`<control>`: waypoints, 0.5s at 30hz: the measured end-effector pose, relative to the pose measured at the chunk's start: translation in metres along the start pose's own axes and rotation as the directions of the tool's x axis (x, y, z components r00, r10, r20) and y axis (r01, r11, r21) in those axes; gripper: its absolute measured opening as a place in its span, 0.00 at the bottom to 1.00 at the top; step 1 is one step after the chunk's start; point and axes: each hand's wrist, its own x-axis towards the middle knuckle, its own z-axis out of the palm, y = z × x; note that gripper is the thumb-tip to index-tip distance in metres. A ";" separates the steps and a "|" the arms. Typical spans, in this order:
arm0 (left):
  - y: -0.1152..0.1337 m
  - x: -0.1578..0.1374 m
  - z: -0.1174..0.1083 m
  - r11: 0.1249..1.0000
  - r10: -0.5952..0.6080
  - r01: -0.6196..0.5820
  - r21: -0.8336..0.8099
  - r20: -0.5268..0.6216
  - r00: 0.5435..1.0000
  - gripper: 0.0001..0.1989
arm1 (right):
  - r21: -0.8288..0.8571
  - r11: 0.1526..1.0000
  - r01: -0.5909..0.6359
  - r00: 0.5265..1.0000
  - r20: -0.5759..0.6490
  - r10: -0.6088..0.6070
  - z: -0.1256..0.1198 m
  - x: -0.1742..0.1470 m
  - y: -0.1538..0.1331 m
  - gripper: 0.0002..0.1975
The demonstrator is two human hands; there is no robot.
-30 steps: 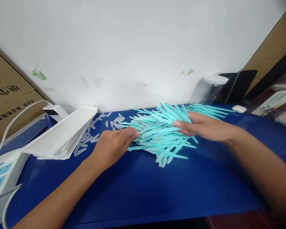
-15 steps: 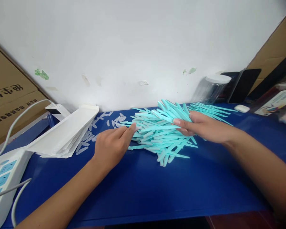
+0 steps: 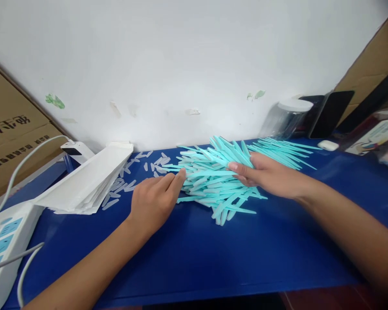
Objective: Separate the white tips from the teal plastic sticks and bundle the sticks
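Note:
My right hand is closed around a bunch of teal eyebrow razors, with the thumb on top. One razor sticks out of the bunch to the left, and its end meets the fingertips of my left hand. The thumb and forefinger of that hand are pinched together there, and the very tip is hidden. Beneath both hands lies a loose pile of the same razors. Left of my left hand, small translucent caps are scattered over the blue tabletop.
More teal razors lie fanned out behind my right hand. A lidded clear jar, a dark phone and a small white case stand at right. White paper sleeves and a power strip are at left.
My right hand has shifted slightly left with its bunch of razors. My left hand stays pinched in nearly the same place, and the razor's end now reaches its fingertips.

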 end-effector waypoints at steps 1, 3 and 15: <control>0.001 0.001 -0.001 1.000 0.007 -0.007 0.013 -0.004 1.000 0.14 | -0.004 1.000 0.000 1.000 -0.014 0.000 0.002 0.000 -0.002 0.31; 0.004 0.004 -0.005 0.998 0.050 -0.048 0.050 -0.038 0.998 0.13 | 0.012 1.000 0.003 0.999 -0.051 -0.002 0.009 -0.001 -0.007 0.31; 0.008 0.008 0.004 0.949 -0.101 0.098 -0.299 0.005 0.995 0.10 | 0.075 0.996 0.043 0.995 -0.089 -0.036 0.026 0.006 0.009 0.25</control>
